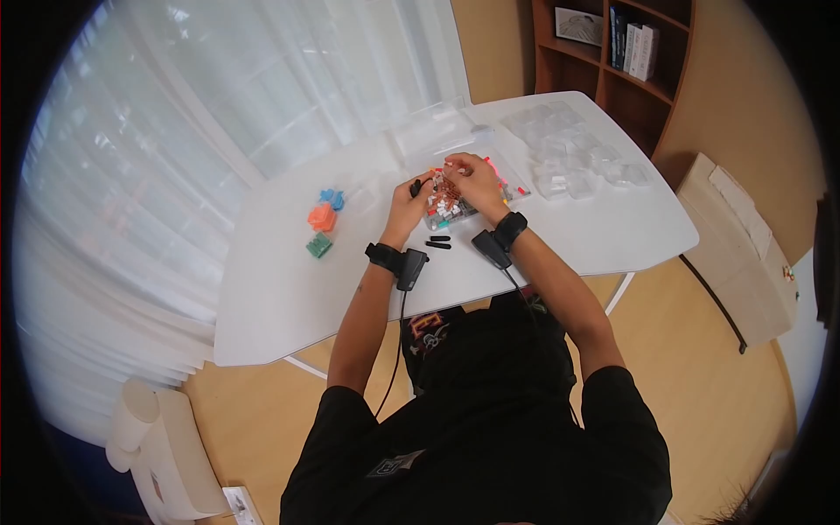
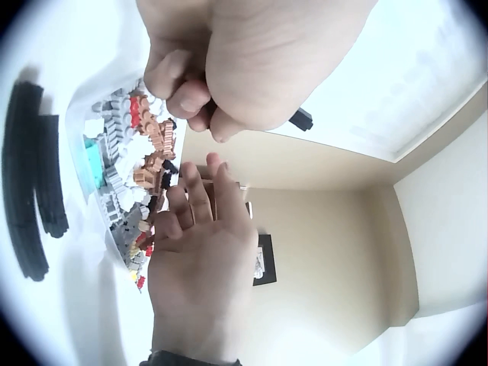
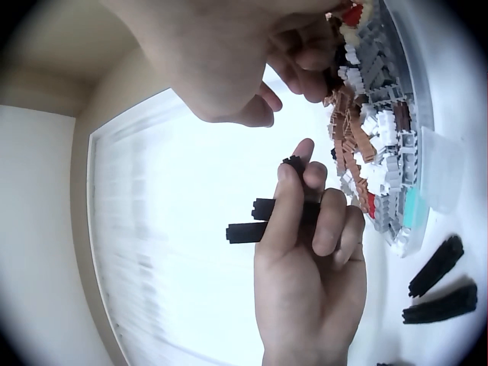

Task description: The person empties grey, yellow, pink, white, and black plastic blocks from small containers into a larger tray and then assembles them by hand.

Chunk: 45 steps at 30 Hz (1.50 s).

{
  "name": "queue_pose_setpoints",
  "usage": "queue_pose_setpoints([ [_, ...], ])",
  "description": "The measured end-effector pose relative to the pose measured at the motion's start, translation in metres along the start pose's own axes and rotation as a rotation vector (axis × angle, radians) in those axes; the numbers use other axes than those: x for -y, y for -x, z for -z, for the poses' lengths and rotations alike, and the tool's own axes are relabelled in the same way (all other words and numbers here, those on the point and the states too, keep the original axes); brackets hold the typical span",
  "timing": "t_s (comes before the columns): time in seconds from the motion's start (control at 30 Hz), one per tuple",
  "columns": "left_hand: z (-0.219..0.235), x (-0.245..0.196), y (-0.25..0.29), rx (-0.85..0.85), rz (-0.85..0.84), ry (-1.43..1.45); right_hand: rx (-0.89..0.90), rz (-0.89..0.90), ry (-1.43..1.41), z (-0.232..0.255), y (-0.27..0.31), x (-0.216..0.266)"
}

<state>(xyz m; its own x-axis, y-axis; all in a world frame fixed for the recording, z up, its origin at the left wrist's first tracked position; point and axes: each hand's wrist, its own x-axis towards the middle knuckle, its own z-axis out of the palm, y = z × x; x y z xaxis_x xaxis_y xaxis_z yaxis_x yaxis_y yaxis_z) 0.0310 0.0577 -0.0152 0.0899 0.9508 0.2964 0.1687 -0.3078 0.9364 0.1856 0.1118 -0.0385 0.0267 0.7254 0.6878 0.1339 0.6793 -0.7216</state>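
Black toothed bricks [image 3: 245,232] are gripped in my left hand [image 3: 313,282], with one small black piece pinched between thumb and index finger. My right hand [image 1: 475,186] is over the clear box of mixed small bricks [image 1: 448,208], its fingers bent near the brown and white pieces. Whether it holds a piece is hidden in the right wrist view. In the left wrist view the right hand [image 2: 202,267] shows its palm, fingers partly bent beside the pile. Two black strips [image 3: 438,305] lie on the table just in front of the box.
Blue [image 1: 332,199], orange [image 1: 322,217] and green [image 1: 318,245] brick clusters sit on the table's left part. Several clear containers [image 1: 569,149] stand at the back right. A transparent lid [image 1: 437,131] is behind the brick box. A shelf [image 1: 569,45] stands beyond the table.
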Motion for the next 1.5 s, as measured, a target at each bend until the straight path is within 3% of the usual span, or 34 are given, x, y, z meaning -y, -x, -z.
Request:
queue_pose_setpoints([
  [0.07, -0.002, -0.011, 0.003, 0.026, 0.036, 0.050, -0.101, 0.276, 0.179, 0.005, -0.001, 0.007],
  [0.1, -0.004, -0.015, 0.004, 0.037, 0.037, 0.127, -0.101, 0.276, 0.180, 0.006, -0.001, 0.019],
  [0.17, -0.005, -0.015, 0.005, 0.049, 0.042, 0.202, 0.302, -0.292, -0.366, 0.007, 0.003, 0.034],
  [0.5, -0.001, -0.010, 0.002, 0.112, 0.054, 0.089, 0.365, -0.358, -0.472, 0.006, 0.004, 0.021],
  [0.67, 0.000, -0.014, 0.004, 0.084, 0.048, 0.136, 0.358, -0.494, -0.514, 0.012, 0.004, 0.036],
  [0.97, 0.000, -0.014, 0.004, 0.056, 0.084, 0.199, 0.326, -0.292, -0.330, 0.006, 0.007, 0.033],
  [1.2, 0.003, -0.005, 0.001, 0.101, 0.141, 0.236, 0.351, -0.290, -0.324, 0.010, 0.006, 0.032],
  [1.37, 0.004, -0.004, 0.001, 0.116, 0.166, 0.304, 0.359, -0.370, -0.526, 0.015, 0.003, 0.037],
  [1.5, 0.004, -0.006, 0.001, 0.118, 0.170, 0.285, 0.354, -0.337, -0.431, 0.013, 0.005, 0.038],
])
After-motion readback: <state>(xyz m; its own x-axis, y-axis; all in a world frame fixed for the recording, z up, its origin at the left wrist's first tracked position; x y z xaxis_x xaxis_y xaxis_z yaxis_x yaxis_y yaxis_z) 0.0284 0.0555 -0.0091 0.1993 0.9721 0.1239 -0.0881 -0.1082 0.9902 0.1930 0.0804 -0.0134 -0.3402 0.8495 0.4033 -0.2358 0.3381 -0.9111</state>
